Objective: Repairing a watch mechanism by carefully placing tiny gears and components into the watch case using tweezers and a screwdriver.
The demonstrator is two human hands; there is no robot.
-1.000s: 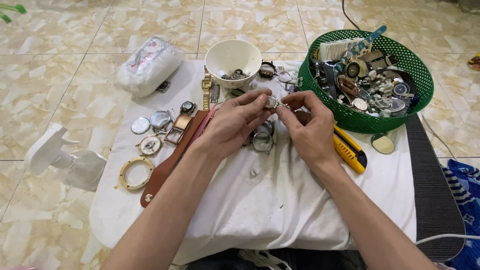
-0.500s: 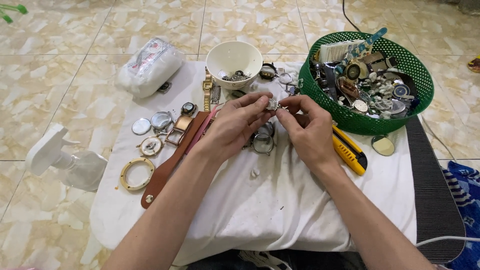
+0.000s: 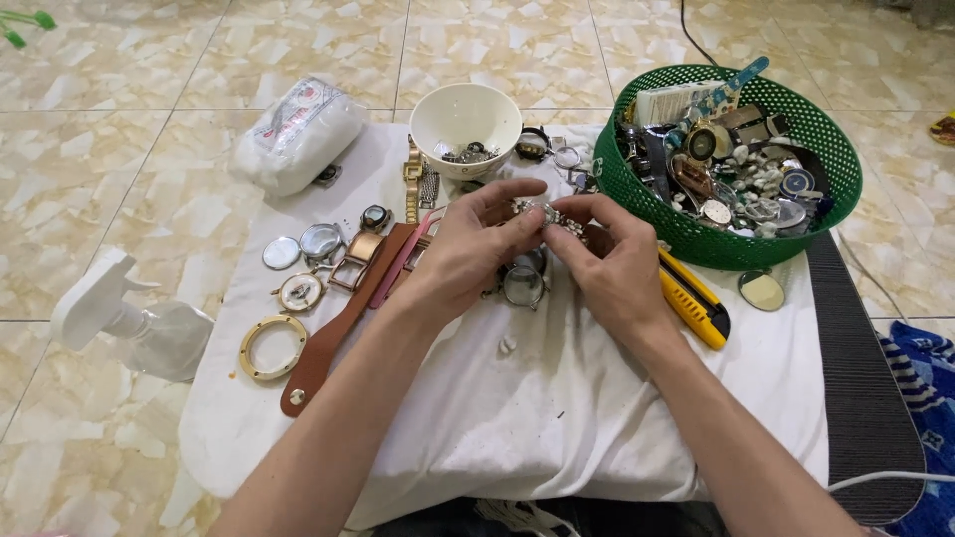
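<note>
Just in front of the white bowl (image 3: 466,117), above the white cloth (image 3: 557,418), both hands meet around a small silvery metal watch piece (image 3: 545,215), seemingly a case with a stub of linked band. The left hand (image 3: 468,244) pinches one end between thumb and fingertips, and the right hand (image 3: 612,261) pinches the other, so the two are closed on it together, knuckles nearly touching. I judge the piece to be light, hard and smooth, apt to slip out of a loose pinch; any glass face would be the fragile part, so the edges of the case and the band links look like the safest places to grip. Its finer detail is too small to tell.

Directly beneath the hands, nearer the person than the bowl, lies a round glass-fronted watch case (image 3: 523,284) and a tiny pale chip (image 3: 507,344). Left of the bowl sit a long brown leather strap (image 3: 333,333), a thinner pink strap (image 3: 398,268), a square metal buckle frame (image 3: 356,261), loose round crystals (image 3: 282,253), a gold-coloured ring (image 3: 272,347) and a gold link band (image 3: 412,181). Farther left are a soft plastic-wrapped bundle (image 3: 298,134) and a clear spray bottle (image 3: 134,323) on the tiled floor. Right of the bowl stands a green perforated plastic basket (image 3: 716,239) heaped with watch parts, with a yellow utility knife (image 3: 693,301) beside it.
</note>
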